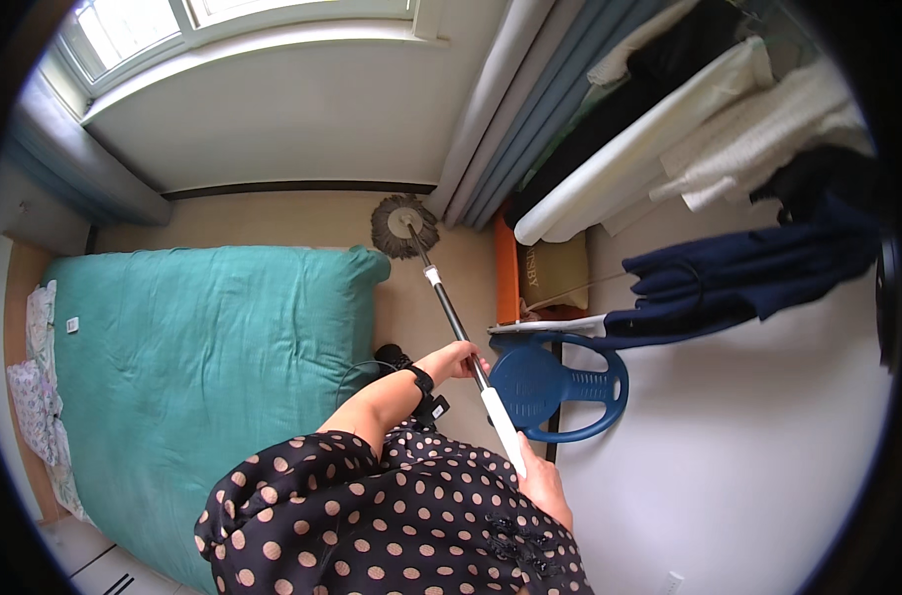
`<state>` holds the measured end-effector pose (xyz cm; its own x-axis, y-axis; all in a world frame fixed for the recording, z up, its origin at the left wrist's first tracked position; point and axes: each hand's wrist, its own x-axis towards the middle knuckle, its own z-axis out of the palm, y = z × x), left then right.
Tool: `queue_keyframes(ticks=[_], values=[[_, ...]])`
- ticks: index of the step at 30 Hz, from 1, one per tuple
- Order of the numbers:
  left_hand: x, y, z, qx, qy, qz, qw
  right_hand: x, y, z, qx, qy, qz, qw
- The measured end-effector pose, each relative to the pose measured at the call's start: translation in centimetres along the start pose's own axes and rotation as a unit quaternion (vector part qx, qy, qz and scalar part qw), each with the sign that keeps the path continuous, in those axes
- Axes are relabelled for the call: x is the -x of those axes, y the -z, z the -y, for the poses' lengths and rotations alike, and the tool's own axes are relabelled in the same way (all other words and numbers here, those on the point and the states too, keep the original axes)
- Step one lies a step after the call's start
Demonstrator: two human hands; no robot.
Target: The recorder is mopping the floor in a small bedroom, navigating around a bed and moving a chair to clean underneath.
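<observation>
A spin mop (455,316) runs diagonally from my body to the floor ahead. Its round grey string head (382,232) rests on the beige floor (272,219), just past the bed's foot corner and near the curtain. My left hand (464,358) grips the dark part of the pole, and a black band circles that wrist. Lower down, my right hand (542,476) is wrapped around the white handle sleeve (503,424) close to my body. A white collar (432,276) joins the pole sections above the mop head.
A bed with a teal cover (213,357) fills the left side. To the right, a blue plastic chair (529,379) stands against the wall, beside an orange box (507,275). Clothes (644,149) hang at upper right near grey-blue curtains (525,97). A dark baseboard (302,187) edges the far wall.
</observation>
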<state>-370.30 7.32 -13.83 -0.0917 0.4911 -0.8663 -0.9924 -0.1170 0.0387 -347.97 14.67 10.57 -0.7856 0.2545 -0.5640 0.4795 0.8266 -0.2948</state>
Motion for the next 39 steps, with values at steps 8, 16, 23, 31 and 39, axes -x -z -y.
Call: queue_keyframes(ticks=[8,16,23,31,39], values=[[-6.4,-1.9,-6.4,0.109,-0.014,0.105,0.988,-3.0,7.5,4.5,0.163,-0.071,-0.109,0.978],[-4.5,-7.3,-12.8,0.269,-0.023,0.119,0.955,-9.9,18.4,3.5,0.133,0.096,-0.108,0.981],[-4.7,-2.8,-23.0,0.286,-0.145,0.058,0.946,-22.1,22.0,7.4,0.175,0.233,-0.077,0.953],[-4.2,3.6,-32.3,0.35,-0.242,-0.02,0.905,-41.7,15.7,14.1,0.19,0.407,-0.031,0.893],[-3.8,-2.7,-31.6,0.279,-0.134,0.062,0.949,-43.9,22.3,10.0,0.194,0.379,0.024,0.905]])
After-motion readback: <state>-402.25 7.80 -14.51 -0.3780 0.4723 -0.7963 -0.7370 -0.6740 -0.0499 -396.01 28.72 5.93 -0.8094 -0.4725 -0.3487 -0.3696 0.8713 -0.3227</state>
